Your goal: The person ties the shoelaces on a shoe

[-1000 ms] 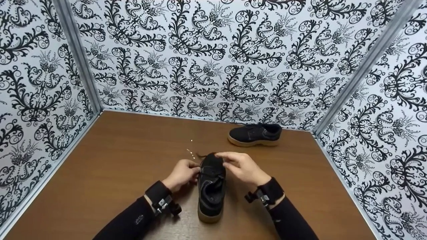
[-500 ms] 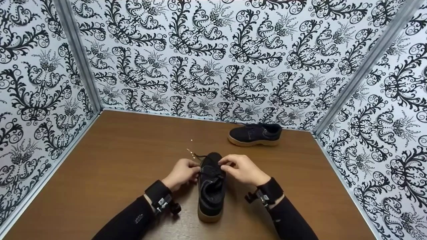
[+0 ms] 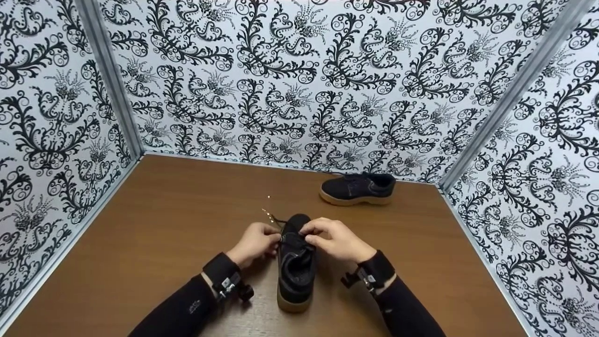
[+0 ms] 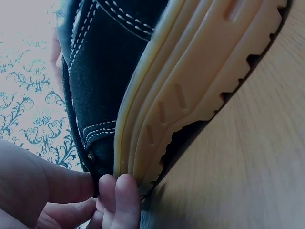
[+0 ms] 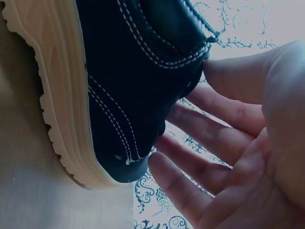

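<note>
A black shoe (image 3: 295, 281) with a tan sole (image 4: 190, 71) and pale double stitching stands on the table, toe pointing away. At its left side, my left hand (image 3: 256, 242) pinches a black shoelace (image 4: 78, 136) between thumb and fingers, close by the sole's edge. My right hand (image 3: 334, 239) reaches over the lacing from the right. In the right wrist view its thumb lies against the edge of the upper, and its fingers (image 5: 219, 131) extend loosely along the laced front. A thin loop of lace shows left of the toe.
Another black shoe (image 3: 358, 188) with a tan sole lies at the back right, near the patterned wall (image 3: 281, 84). Small bright spots show on the brown table (image 3: 187, 206) left of the toe. Each wrist wears a black strap with a small camera.
My right hand has drawn back from the toe to the lacing, its fingertips moving nearer to me and inward. The left hand has stayed in place.
</note>
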Available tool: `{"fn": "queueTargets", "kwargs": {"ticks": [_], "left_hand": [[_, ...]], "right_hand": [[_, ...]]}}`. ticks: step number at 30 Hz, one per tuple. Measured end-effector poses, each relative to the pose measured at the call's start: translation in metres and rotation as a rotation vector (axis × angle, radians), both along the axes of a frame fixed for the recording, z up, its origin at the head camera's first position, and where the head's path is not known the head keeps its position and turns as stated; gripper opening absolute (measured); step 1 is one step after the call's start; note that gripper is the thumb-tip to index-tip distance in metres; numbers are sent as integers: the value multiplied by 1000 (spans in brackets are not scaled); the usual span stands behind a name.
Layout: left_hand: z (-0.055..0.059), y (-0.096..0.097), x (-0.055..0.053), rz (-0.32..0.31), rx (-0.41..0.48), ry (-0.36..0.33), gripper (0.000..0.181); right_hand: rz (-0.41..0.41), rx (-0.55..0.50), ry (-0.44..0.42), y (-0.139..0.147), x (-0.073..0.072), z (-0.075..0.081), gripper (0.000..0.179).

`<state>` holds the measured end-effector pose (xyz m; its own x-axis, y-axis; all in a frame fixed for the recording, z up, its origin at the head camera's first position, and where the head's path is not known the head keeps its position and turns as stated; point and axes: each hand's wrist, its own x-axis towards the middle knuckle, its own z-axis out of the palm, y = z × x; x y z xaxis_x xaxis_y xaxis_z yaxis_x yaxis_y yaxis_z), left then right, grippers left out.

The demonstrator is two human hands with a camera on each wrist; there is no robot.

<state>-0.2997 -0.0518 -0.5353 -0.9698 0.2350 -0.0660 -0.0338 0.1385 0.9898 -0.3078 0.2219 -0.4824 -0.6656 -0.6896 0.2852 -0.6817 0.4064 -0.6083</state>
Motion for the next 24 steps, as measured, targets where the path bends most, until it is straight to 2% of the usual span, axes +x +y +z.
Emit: {"fn": "queueTargets", "kwargs": {"ticks": [5,14,19,24], "left_hand": [[0,0,0,-2,4,-8,20],[0,0,0,5,-18,3,26],[2,-1,0,4,-17,16,23],[3,-1,-1,-2,-23,27,22]], "right_hand": [[83,-25,12,-1,-2,-1,24],[60,-11,-2,-1,2,-1,26],[75,23,65,-3,6,2,22],[65,96,167,-9,10,2,23]]}}
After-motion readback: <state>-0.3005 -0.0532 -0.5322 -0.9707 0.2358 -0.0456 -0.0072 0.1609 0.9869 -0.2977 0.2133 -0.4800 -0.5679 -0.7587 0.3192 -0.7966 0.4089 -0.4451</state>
